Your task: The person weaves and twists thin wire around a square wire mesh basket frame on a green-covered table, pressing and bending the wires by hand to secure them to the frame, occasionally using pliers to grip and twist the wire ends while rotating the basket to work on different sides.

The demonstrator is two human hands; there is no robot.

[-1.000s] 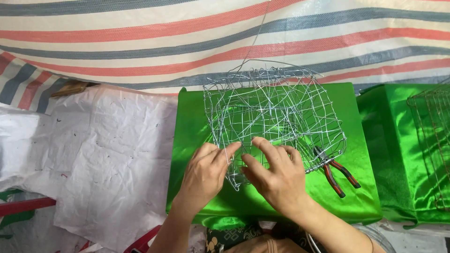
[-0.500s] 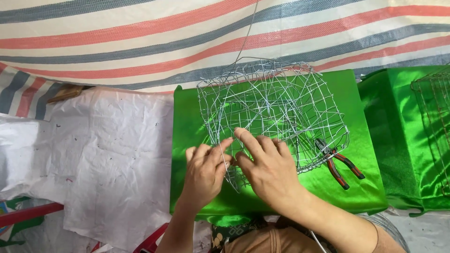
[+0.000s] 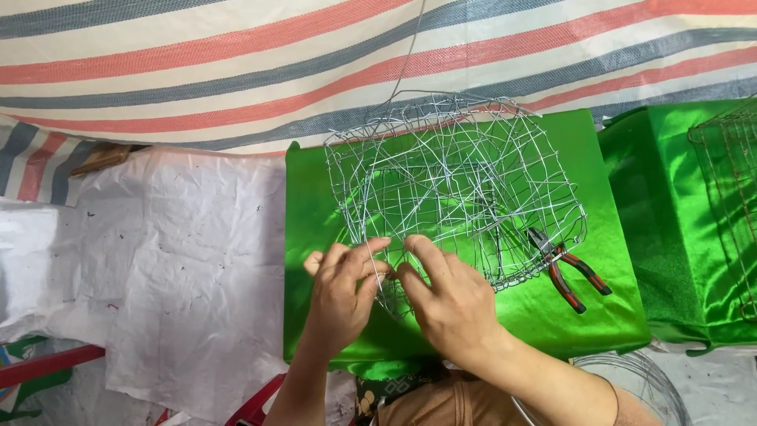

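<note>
A basket frame of thin silver wire (image 3: 457, 181) lies on its side on a shiny green cloth (image 3: 583, 308). My left hand (image 3: 343, 292) pinches a wire at the frame's near edge. My right hand (image 3: 453, 296) grips the wires right beside it, fingertips almost touching the left hand's. Both hands work the same spot at the near rim. Pliers with red and black handles (image 3: 569, 272) rest on the cloth to the right, partly under the frame's edge.
Crumpled white plastic sheeting (image 3: 173, 260) covers the left side. A striped tarp (image 3: 236, 71) hangs behind. At the right is another green cloth block (image 3: 670, 221) with a second wire frame (image 3: 733, 181). A coil of wire (image 3: 639, 375) lies at bottom right.
The view has shifted slightly. My two hands have stayed at the frame's near rim, with the fingers closing more tightly on the wire there.
</note>
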